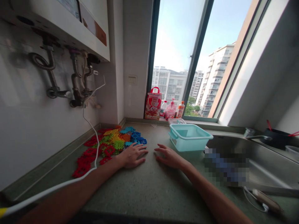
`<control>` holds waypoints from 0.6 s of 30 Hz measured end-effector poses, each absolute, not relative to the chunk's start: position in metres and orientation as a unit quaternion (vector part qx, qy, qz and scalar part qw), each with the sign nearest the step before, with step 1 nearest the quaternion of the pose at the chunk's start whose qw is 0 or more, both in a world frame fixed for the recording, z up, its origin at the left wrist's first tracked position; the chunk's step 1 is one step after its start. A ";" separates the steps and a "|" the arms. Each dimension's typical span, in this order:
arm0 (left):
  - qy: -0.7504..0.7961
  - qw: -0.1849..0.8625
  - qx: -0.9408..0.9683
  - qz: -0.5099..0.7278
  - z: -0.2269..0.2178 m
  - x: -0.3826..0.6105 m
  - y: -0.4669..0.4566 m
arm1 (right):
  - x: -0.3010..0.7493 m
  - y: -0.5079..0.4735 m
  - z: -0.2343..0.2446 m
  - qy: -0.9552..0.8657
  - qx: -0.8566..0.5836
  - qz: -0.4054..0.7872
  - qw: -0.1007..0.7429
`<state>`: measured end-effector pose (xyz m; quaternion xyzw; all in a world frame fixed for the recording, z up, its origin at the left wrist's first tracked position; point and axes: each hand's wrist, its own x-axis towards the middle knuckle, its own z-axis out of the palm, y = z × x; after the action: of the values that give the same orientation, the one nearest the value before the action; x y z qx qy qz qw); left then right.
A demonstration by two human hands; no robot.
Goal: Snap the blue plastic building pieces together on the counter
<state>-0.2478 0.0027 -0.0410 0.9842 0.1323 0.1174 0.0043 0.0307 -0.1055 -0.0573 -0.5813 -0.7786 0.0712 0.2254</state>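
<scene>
My left hand lies palm down on the grey-green counter, fingers spread and holding nothing. Its fingertips are close to a pile of flat plastic interlocking pieces in red, yellow, green, orange and blue. A short gap to the right, my right hand also rests open, with nothing in it. Beyond that hand stands a light teal plastic bin, open at the top; its inside floor is hidden from this angle.
A white cable crosses the pile and my left forearm. To the right is a steel sink with a faucet. A red package and several bottles line the windowsill. A water heater hangs at upper left.
</scene>
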 end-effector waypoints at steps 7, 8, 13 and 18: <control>0.121 0.021 0.984 0.129 -0.044 -0.266 0.033 | 0.027 -0.115 -0.025 -0.806 -0.540 -0.088 0.229; 0.120 0.023 0.984 0.130 -0.043 -0.268 0.037 | 0.034 -0.117 -0.017 -0.792 -0.547 -0.128 0.239; 0.125 0.015 0.983 0.136 -0.041 -0.270 0.048 | 0.086 -0.134 0.008 -0.657 -0.677 -0.240 0.228; 0.127 0.011 0.983 0.136 -0.038 -0.269 0.044 | 0.110 -0.127 -0.004 -0.622 -0.735 -0.204 0.178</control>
<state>-0.2688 0.0439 -0.0378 0.9826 0.1266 0.1355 0.0112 0.1095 -0.1266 -0.0043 -0.7350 -0.6215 -0.2040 0.1784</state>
